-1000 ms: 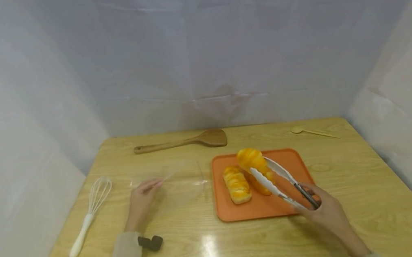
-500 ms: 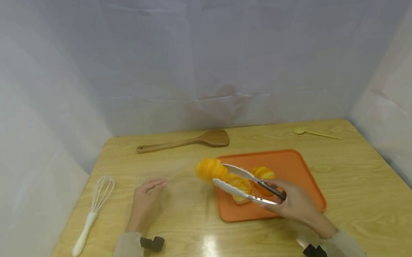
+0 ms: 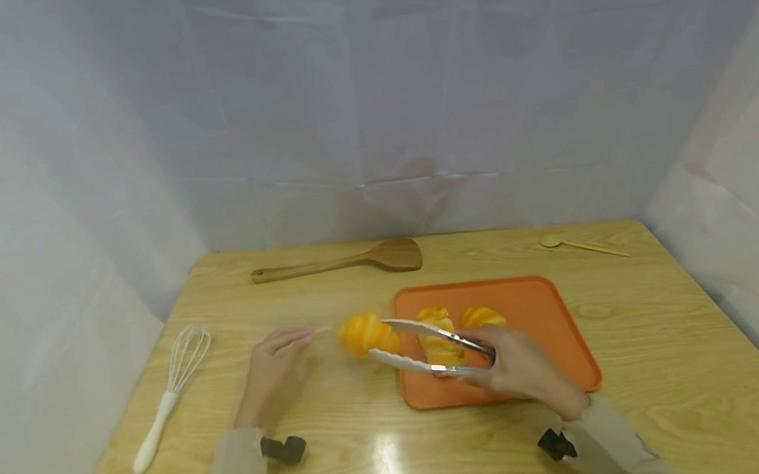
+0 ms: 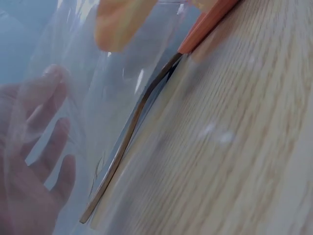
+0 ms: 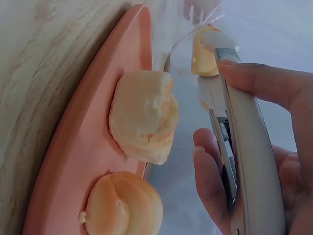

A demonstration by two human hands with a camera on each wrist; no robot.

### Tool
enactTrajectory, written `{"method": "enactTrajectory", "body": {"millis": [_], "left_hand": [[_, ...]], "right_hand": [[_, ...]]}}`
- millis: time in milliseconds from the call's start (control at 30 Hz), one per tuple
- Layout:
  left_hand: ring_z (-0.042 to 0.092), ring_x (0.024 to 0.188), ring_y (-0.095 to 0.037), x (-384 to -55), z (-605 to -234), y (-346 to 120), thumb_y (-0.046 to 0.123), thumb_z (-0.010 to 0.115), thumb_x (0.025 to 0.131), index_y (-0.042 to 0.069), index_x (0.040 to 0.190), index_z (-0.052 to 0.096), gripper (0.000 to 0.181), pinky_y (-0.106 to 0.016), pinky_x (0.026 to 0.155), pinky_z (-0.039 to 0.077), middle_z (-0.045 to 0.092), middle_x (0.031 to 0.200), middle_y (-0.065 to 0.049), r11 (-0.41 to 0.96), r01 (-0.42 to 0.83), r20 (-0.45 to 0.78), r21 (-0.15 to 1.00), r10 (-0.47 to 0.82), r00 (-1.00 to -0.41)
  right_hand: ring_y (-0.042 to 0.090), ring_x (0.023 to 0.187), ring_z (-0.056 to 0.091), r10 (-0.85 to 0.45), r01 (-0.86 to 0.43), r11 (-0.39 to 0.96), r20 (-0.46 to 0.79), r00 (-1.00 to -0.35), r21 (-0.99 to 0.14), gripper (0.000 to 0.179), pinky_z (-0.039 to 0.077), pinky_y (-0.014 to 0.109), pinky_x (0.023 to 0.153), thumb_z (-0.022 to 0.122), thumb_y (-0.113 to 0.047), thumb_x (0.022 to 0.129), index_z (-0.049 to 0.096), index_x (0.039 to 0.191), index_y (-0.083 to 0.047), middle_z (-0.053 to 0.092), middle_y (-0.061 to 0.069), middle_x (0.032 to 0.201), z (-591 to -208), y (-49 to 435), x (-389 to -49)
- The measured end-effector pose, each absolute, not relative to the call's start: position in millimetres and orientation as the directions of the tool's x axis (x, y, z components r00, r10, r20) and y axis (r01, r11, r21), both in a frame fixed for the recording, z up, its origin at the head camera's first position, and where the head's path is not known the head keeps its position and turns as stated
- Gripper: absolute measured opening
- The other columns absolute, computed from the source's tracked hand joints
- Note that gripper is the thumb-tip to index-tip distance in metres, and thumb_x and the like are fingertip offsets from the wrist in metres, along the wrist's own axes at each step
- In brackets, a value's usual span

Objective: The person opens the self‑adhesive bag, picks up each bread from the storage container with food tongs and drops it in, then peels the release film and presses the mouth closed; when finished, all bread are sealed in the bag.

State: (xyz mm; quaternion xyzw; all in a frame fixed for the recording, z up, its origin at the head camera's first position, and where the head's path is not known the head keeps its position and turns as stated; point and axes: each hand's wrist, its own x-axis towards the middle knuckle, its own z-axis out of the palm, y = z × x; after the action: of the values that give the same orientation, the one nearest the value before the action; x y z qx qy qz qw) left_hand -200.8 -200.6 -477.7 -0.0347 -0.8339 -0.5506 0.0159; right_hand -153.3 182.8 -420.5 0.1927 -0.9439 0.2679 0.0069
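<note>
In the head view my right hand (image 3: 520, 368) grips a pair of metal tongs (image 3: 421, 327). A yellow-orange croissant-shaped bread (image 3: 364, 335) is held between the tong tips, to the left of the tray. My left hand (image 3: 271, 365) pinches the edge of a clear plastic bag (image 4: 112, 98), which is barely visible from the head but plain in the left wrist view. The bread stands close to that bag; whether it is inside the mouth I cannot tell. An orange tray (image 3: 542, 313) carries a rectangular bread loaf (image 3: 440, 350) and a round bread (image 3: 483, 317).
A wooden spatula (image 3: 391, 255) lies along the table's back edge. At the left is a white-handled whisk (image 3: 163, 414). A small yellowish spoon (image 3: 551, 241) sits at the back right. Pale sheeting (image 3: 354, 104) encloses the back and sides.
My right hand has moved left, carrying the bread in the tongs from above the tray to beside my left hand and the bag. The left hand has barely shifted.
</note>
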Motion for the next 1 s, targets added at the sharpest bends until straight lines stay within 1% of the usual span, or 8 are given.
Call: {"method": "enactTrajectory", "body": {"millis": [67, 167, 267, 367, 467, 767, 867, 1000], "left_hand": [[0.051, 0.128, -0.033, -201.2, -476.6, -198.5, 0.028, 0.066, 0.093, 0.002, 0.114, 0.069, 0.033, -0.056, 0.117, 0.031, 0.063, 0.128, -0.016, 0.388, 0.091, 0.081, 0.917, 0.043, -0.996], [0.052, 0.126, -0.033, -201.7, -476.3, -195.2, 0.025, 0.068, 0.092, 0.001, 0.111, 0.070, 0.030, -0.055, 0.116, 0.033, 0.065, 0.125, -0.017, 0.383, 0.128, 0.116, 0.915, 0.054, -0.992], [0.054, 0.123, -0.031, -201.3, -475.3, -191.8, 0.023, 0.069, 0.091, 0.002, 0.108, 0.072, 0.027, -0.054, 0.115, 0.035, 0.067, 0.121, -0.016, 0.391, 0.158, 0.147, 0.907, 0.057, -0.987], [0.055, 0.121, -0.029, -201.3, -475.0, -189.5, 0.020, 0.070, 0.090, 0.002, 0.106, 0.073, 0.024, -0.049, 0.114, 0.037, 0.069, 0.119, -0.016, 0.381, 0.166, 0.158, 0.909, 0.052, -0.986], [0.056, 0.121, -0.027, -200.9, -474.1, -189.5, 0.020, 0.071, 0.089, 0.002, 0.106, 0.073, 0.025, -0.047, 0.114, 0.039, 0.069, 0.119, -0.015, 0.371, 0.158, 0.153, 0.915, 0.044, -0.987], [0.048, 0.132, -0.036, -199.8, -468.3, -194.7, 0.022, 0.069, 0.091, 0.000, 0.107, 0.071, 0.027, -0.061, 0.119, 0.024, 0.066, 0.123, -0.019, 0.388, 0.160, 0.150, 0.908, 0.055, -0.987], [0.048, 0.131, -0.036, -200.2, -464.0, -195.0, 0.024, 0.067, 0.092, 0.001, 0.108, 0.071, 0.028, -0.062, 0.118, 0.025, 0.066, 0.124, -0.018, 0.423, 0.158, 0.148, 0.892, 0.056, -0.987], [0.048, 0.131, -0.037, -200.3, -458.1, -195.6, 0.028, 0.066, 0.093, 0.002, 0.111, 0.070, 0.032, -0.063, 0.116, 0.027, 0.063, 0.128, -0.018, 0.458, 0.148, 0.128, 0.877, 0.074, -0.989]], "right_hand": [[0.008, 0.073, 0.054, -0.369, -0.377, 0.789, 0.116, -0.922, -0.485, 0.059, 0.046, 0.025, 0.062, 0.085, -0.037, 0.072, 0.066, 0.124, -0.016, 0.071, -0.002, 0.106, -421.4, 178.0, -155.8], [0.008, 0.072, 0.053, -0.387, -0.379, 0.788, 0.089, -0.918, -0.485, 0.057, 0.046, 0.025, 0.061, 0.085, -0.037, 0.072, 0.067, 0.122, -0.017, 0.070, -0.005, 0.097, -421.8, 169.0, -160.0], [0.008, 0.071, 0.054, -0.410, -0.383, 0.770, 0.065, -0.910, -0.511, 0.055, 0.047, 0.025, 0.061, 0.085, -0.035, 0.072, 0.068, 0.121, -0.017, 0.069, -0.006, 0.092, -422.0, 158.5, -163.7], [0.010, 0.079, 0.060, -0.443, -0.414, 0.743, 0.076, -0.893, -0.526, 0.054, 0.052, 0.027, 0.068, 0.085, -0.034, 0.073, 0.068, 0.121, -0.016, 0.072, -0.004, 0.101, -422.6, 148.9, -167.8], [0.013, 0.084, 0.063, -0.464, -0.435, 0.730, 0.085, -0.882, -0.526, 0.055, 0.053, 0.030, 0.070, 0.086, -0.033, 0.073, 0.067, 0.122, -0.015, 0.072, -0.002, 0.107, -423.0, 141.7, -172.9], [0.014, 0.081, 0.062, -0.511, -0.449, 0.717, 0.035, -0.859, -0.533, 0.053, 0.053, 0.032, 0.069, 0.084, -0.031, 0.076, 0.067, 0.123, -0.013, 0.072, 0.002, 0.105, -424.1, 133.5, -182.7], [0.016, 0.082, 0.065, -0.532, -0.467, 0.715, 0.029, -0.846, -0.521, 0.054, 0.055, 0.034, 0.070, 0.083, -0.029, 0.077, 0.066, 0.124, -0.011, 0.072, 0.004, 0.106, -424.8, 132.2, -184.1], [0.019, 0.089, 0.068, -0.546, -0.486, 0.722, 0.026, -0.837, -0.493, 0.056, 0.058, 0.037, 0.075, 0.083, -0.028, 0.077, 0.064, 0.126, -0.010, 0.072, 0.006, 0.113, -425.0, 130.5, -184.9]]}}
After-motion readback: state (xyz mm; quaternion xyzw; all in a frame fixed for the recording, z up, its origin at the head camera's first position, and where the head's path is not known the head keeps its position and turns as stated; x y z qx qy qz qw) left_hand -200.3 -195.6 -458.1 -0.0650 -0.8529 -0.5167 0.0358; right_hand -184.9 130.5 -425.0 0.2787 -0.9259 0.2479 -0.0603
